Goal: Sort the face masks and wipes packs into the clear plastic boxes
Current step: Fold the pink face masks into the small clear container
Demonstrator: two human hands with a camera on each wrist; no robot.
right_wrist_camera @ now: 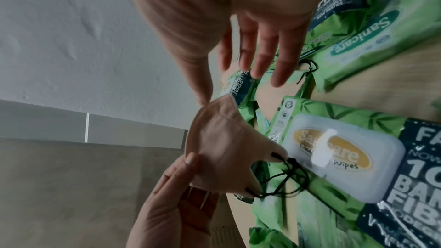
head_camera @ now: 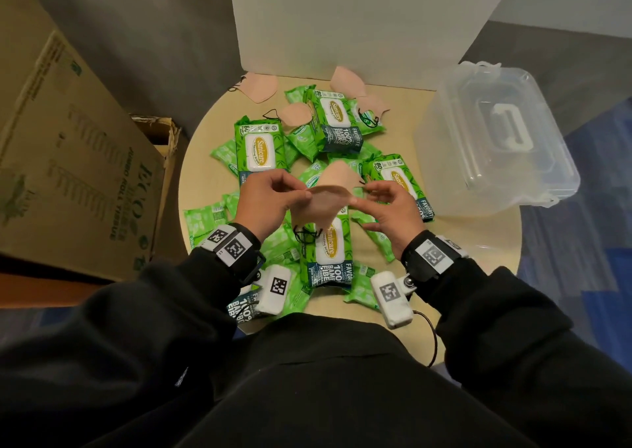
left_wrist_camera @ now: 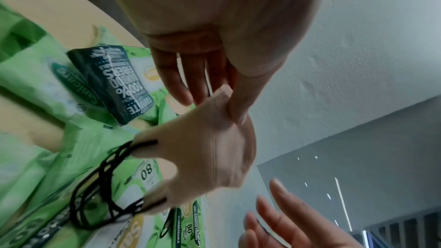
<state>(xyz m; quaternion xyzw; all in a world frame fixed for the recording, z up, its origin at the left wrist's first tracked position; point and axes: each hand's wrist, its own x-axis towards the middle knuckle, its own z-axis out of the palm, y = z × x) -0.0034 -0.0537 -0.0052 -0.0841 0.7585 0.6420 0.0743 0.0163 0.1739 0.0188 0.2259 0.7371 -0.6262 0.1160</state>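
Left hand (head_camera: 266,198) pinches beige mask (head_camera: 329,203); right hand (head_camera: 393,208) thumb tip touches opposite end.

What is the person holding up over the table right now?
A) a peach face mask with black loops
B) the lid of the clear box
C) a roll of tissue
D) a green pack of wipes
A: the left hand pinches one end of a peach face mask, whose black ear loops dangle above the green wipes packs, while the right hand touches the other end with straight fingers.
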